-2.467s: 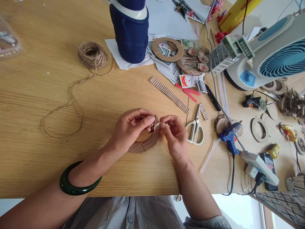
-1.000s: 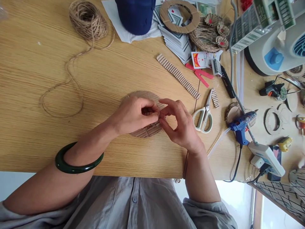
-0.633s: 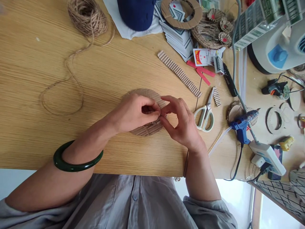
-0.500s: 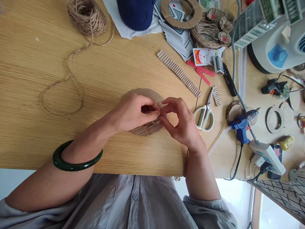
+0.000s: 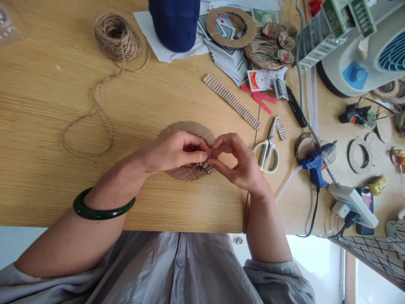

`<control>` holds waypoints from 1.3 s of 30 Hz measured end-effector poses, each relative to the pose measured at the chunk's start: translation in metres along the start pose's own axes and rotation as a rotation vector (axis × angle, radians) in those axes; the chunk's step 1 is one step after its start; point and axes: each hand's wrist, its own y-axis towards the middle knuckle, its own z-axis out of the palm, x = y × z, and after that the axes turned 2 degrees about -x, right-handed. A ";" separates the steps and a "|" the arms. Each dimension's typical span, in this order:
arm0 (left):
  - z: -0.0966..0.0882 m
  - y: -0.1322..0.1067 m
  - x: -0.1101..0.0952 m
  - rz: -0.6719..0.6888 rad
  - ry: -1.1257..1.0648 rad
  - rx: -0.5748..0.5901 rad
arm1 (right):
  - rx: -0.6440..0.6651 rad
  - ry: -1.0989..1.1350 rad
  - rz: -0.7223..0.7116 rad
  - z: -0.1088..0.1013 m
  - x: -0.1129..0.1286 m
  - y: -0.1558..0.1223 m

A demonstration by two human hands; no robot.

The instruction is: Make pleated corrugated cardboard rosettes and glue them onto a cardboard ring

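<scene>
Over a flat corrugated cardboard ring (image 5: 182, 173) on the table, my two hands meet, fingertips touching. My left hand (image 5: 177, 152) comes in from the left in a pinch, its thumb and forefinger closed on a small corrugated cardboard piece (image 5: 201, 167). From the right, my right hand (image 5: 236, 162) pinches the same piece with thumb and forefinger, the fingers arched. Most of that piece is hidden by the fingers. White-handled scissors (image 5: 268, 154) lie just right of my right hand, blades pointing away. A long corrugated strip (image 5: 232, 101) rests beyond the hands.
A twine ball (image 5: 117, 38) sits at back left, its loose end looped toward me. Behind are a navy cap-like object (image 5: 175, 25), stacked cards (image 5: 232, 63) and another cardboard ring (image 5: 213, 27). On the right are a blue glue gun (image 5: 317, 164), power strip (image 5: 351, 202) and marker (image 5: 295, 105).
Both hands keep pinching at the same spot, with a slight shift of the fingers. More of the corrugated piece shows below them. The view has shifted a little.
</scene>
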 end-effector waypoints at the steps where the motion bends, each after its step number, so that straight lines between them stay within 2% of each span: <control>1: 0.000 0.000 -0.001 0.011 0.014 0.011 | 0.012 0.011 -0.009 0.000 0.000 0.000; 7: 0.001 0.000 0.002 -0.011 -0.037 0.026 | 0.016 0.023 -0.058 -0.002 -0.003 0.001; 16: 0.001 -0.003 0.005 -0.074 -0.157 0.003 | -0.084 0.120 -0.004 -0.002 -0.006 0.004; 25: 0.008 -0.003 0.005 -0.079 -0.290 -0.017 | -0.058 0.172 -0.035 -0.005 -0.009 0.008; 28: 0.010 -0.002 0.005 -0.050 -0.284 -0.059 | -0.072 0.205 -0.002 -0.004 -0.010 0.008; 34: 0.012 -0.002 0.005 0.033 -0.230 -0.222 | -0.111 0.251 0.100 -0.002 -0.005 0.007; 39: 0.012 -0.001 0.008 0.042 -0.166 -0.250 | -0.111 0.297 0.153 -0.001 -0.003 0.007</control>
